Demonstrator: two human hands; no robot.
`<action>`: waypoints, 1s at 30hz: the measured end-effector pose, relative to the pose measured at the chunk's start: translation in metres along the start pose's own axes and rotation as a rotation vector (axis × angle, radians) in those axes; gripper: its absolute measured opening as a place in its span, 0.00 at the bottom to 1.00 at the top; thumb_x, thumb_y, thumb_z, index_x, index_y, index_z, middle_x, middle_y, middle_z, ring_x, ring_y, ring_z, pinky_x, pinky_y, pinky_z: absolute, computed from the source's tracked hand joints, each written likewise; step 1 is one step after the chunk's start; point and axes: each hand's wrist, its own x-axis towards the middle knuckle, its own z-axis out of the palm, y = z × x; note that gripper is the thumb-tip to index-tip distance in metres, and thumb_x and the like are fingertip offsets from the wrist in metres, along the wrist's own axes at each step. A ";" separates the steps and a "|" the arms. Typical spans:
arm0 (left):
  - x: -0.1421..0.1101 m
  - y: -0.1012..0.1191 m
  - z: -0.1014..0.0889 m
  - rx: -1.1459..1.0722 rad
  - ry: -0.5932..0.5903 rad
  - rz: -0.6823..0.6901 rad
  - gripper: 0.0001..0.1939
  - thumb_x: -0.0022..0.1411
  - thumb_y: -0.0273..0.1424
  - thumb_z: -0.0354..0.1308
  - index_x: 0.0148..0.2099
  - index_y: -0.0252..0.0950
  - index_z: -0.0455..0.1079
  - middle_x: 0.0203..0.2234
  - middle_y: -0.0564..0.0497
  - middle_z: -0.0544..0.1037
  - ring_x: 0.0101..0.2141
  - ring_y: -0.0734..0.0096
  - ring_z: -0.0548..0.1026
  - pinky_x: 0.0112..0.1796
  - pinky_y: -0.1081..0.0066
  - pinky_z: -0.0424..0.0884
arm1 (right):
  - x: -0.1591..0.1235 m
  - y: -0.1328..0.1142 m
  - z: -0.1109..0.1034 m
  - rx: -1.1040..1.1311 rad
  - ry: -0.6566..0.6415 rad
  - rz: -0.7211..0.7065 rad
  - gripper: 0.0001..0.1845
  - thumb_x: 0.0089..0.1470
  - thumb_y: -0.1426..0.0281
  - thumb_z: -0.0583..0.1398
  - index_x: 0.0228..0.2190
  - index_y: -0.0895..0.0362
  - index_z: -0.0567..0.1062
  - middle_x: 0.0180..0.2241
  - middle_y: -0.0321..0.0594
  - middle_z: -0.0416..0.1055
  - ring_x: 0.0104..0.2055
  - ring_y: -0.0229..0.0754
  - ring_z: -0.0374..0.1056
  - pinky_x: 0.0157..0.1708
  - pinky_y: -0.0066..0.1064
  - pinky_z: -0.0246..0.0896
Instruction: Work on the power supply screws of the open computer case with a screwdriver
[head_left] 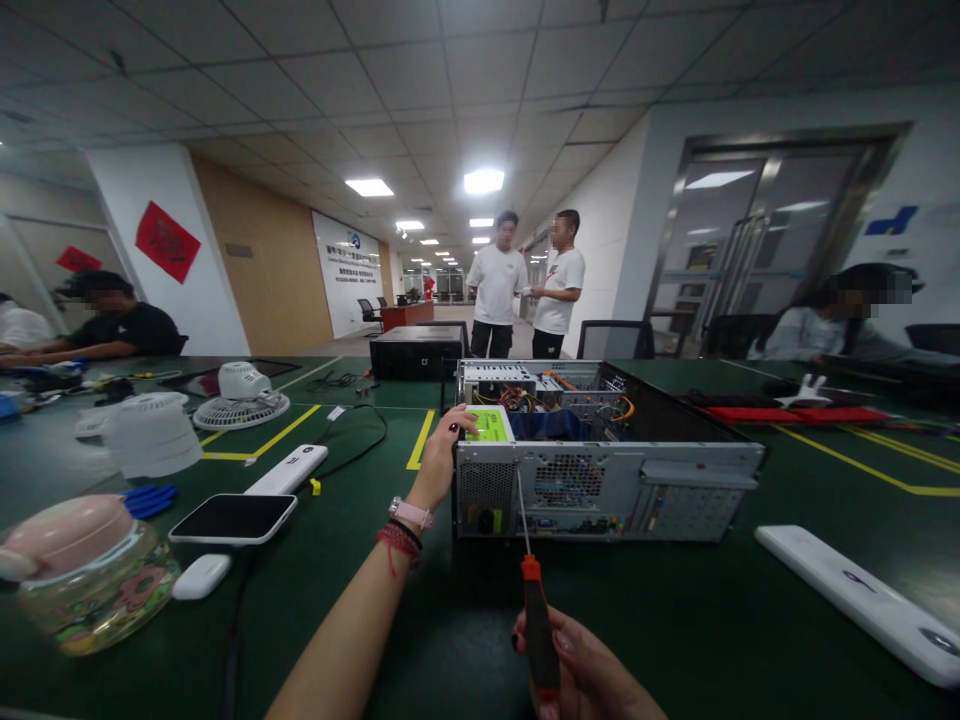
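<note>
An open desktop computer case (555,450) lies on the table, its perforated rear panel facing me. Wires and boards show inside. My left hand (446,445) grips the case's left corner, its fingers bent over the power supply (493,424) with a bright green label. In my right hand (574,665) is a screwdriver (538,620) with a black and orange handle, held closed from below. The screwdriver's thin shaft points up at the rear panel, near the power supply's right edge. Whether its tip sits in a screw is too small to tell.
A phone (234,519), a white power bank (289,470), a small fan (242,395) and a pink-lidded jar (90,570) stand on the left. Another white power bank (855,595) lies on the right. Behind is a black computer case (416,357). People sit and stand farther off.
</note>
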 end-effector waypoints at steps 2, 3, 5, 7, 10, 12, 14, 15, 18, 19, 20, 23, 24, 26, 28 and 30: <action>0.000 0.001 0.000 0.000 0.000 -0.005 0.20 0.67 0.35 0.38 0.33 0.36 0.69 0.43 0.45 0.75 0.58 0.61 0.64 0.59 0.60 0.57 | 0.000 0.000 0.001 -0.004 0.001 0.012 0.14 0.49 0.65 0.66 0.39 0.57 0.76 0.34 0.37 0.76 0.21 0.30 0.71 0.23 0.20 0.63; 0.000 0.001 0.000 0.003 0.002 -0.006 0.20 0.67 0.35 0.38 0.32 0.36 0.69 0.43 0.45 0.75 0.58 0.61 0.64 0.59 0.59 0.57 | 0.000 -0.001 0.001 -0.006 0.002 0.016 0.14 0.50 0.65 0.66 0.39 0.57 0.76 0.34 0.37 0.76 0.22 0.31 0.72 0.23 0.21 0.63; 0.000 0.001 0.000 0.010 0.003 -0.001 0.21 0.67 0.35 0.37 0.32 0.36 0.69 0.43 0.45 0.75 0.58 0.61 0.64 0.59 0.59 0.58 | 0.000 -0.001 0.000 -0.020 -0.006 0.013 0.15 0.50 0.64 0.65 0.40 0.57 0.76 0.33 0.37 0.76 0.23 0.33 0.73 0.22 0.20 0.64; 0.000 0.000 0.000 0.003 0.003 0.009 0.21 0.67 0.35 0.37 0.32 0.36 0.69 0.43 0.44 0.75 0.58 0.60 0.64 0.59 0.59 0.58 | 0.001 -0.001 0.000 -0.037 -0.018 0.010 0.15 0.51 0.64 0.65 0.40 0.58 0.76 0.30 0.37 0.76 0.23 0.35 0.74 0.22 0.20 0.63; 0.000 -0.001 0.000 -0.015 0.005 0.017 0.21 0.67 0.35 0.38 0.33 0.35 0.70 0.43 0.44 0.75 0.58 0.60 0.64 0.59 0.59 0.58 | 0.002 -0.001 -0.002 -0.048 -0.029 0.020 0.17 0.52 0.63 0.64 0.43 0.57 0.74 0.26 0.36 0.76 0.24 0.35 0.74 0.22 0.20 0.63; 0.000 -0.002 0.000 -0.017 0.003 0.021 0.21 0.67 0.35 0.38 0.33 0.35 0.70 0.42 0.44 0.75 0.58 0.61 0.64 0.59 0.60 0.58 | 0.003 -0.001 -0.004 -0.036 -0.020 0.034 0.19 0.52 0.63 0.64 0.44 0.56 0.72 0.25 0.36 0.76 0.24 0.35 0.74 0.22 0.20 0.63; 0.000 -0.003 0.000 -0.014 -0.002 0.026 0.21 0.67 0.35 0.37 0.33 0.35 0.70 0.43 0.44 0.75 0.57 0.61 0.64 0.59 0.60 0.58 | 0.003 0.000 -0.005 -0.023 -0.003 0.050 0.20 0.51 0.63 0.64 0.45 0.56 0.71 0.25 0.36 0.77 0.25 0.36 0.75 0.22 0.19 0.63; 0.000 -0.003 0.000 -0.011 -0.005 0.029 0.21 0.67 0.34 0.37 0.33 0.35 0.70 0.43 0.44 0.75 0.57 0.62 0.65 0.59 0.61 0.58 | 0.003 0.001 -0.006 -0.020 0.006 0.058 0.20 0.51 0.63 0.65 0.44 0.56 0.70 0.25 0.36 0.77 0.25 0.36 0.75 0.22 0.19 0.63; 0.000 -0.003 0.000 -0.001 -0.009 0.030 0.21 0.67 0.34 0.37 0.33 0.35 0.70 0.43 0.45 0.75 0.57 0.62 0.65 0.59 0.60 0.58 | 0.004 0.002 -0.008 -0.015 0.019 0.076 0.22 0.49 0.64 0.66 0.44 0.57 0.69 0.27 0.36 0.78 0.25 0.36 0.75 0.21 0.19 0.63; 0.000 -0.003 0.000 0.003 -0.009 0.028 0.21 0.67 0.34 0.37 0.33 0.35 0.70 0.43 0.45 0.75 0.57 0.61 0.64 0.59 0.60 0.58 | 0.004 0.003 -0.008 -0.010 0.015 0.079 0.21 0.49 0.64 0.66 0.43 0.57 0.69 0.27 0.36 0.78 0.25 0.36 0.75 0.22 0.19 0.63; 0.000 -0.003 -0.001 0.008 -0.009 0.027 0.21 0.67 0.34 0.37 0.33 0.35 0.70 0.43 0.45 0.75 0.58 0.61 0.64 0.59 0.60 0.58 | 0.004 0.003 -0.008 -0.004 0.005 0.081 0.20 0.49 0.64 0.66 0.42 0.58 0.69 0.27 0.36 0.78 0.25 0.36 0.76 0.22 0.19 0.64; 0.000 -0.003 -0.001 0.018 -0.009 0.024 0.21 0.67 0.34 0.37 0.33 0.36 0.70 0.43 0.45 0.75 0.58 0.62 0.64 0.59 0.60 0.58 | 0.005 0.004 -0.007 0.027 -0.027 0.070 0.17 0.48 0.65 0.67 0.39 0.58 0.72 0.28 0.36 0.78 0.25 0.35 0.75 0.22 0.18 0.64; 0.000 -0.003 -0.001 0.017 -0.008 0.024 0.21 0.67 0.34 0.37 0.33 0.36 0.70 0.43 0.45 0.75 0.58 0.62 0.65 0.59 0.60 0.58 | 0.004 0.004 -0.007 0.035 -0.033 0.060 0.16 0.48 0.65 0.68 0.38 0.58 0.73 0.28 0.36 0.77 0.24 0.35 0.75 0.21 0.18 0.64; 0.000 -0.003 -0.001 0.010 -0.007 0.025 0.21 0.67 0.34 0.37 0.33 0.36 0.70 0.43 0.45 0.75 0.58 0.62 0.65 0.59 0.60 0.58 | 0.004 0.003 -0.005 0.042 -0.030 0.036 0.17 0.46 0.64 0.69 0.37 0.57 0.74 0.29 0.34 0.77 0.22 0.34 0.74 0.20 0.18 0.63; 0.000 -0.003 -0.001 0.008 -0.007 0.027 0.21 0.67 0.34 0.37 0.33 0.36 0.70 0.43 0.45 0.75 0.58 0.62 0.65 0.59 0.60 0.58 | 0.003 0.002 -0.003 0.042 -0.018 0.017 0.18 0.44 0.64 0.70 0.37 0.56 0.75 0.31 0.33 0.77 0.20 0.32 0.73 0.19 0.18 0.62; -0.001 -0.003 -0.001 0.013 -0.007 0.026 0.21 0.67 0.34 0.37 0.33 0.36 0.70 0.44 0.45 0.75 0.58 0.62 0.65 0.59 0.59 0.58 | 0.002 0.001 -0.003 0.039 -0.008 0.002 0.18 0.43 0.63 0.70 0.36 0.56 0.76 0.32 0.33 0.76 0.19 0.30 0.71 0.18 0.17 0.60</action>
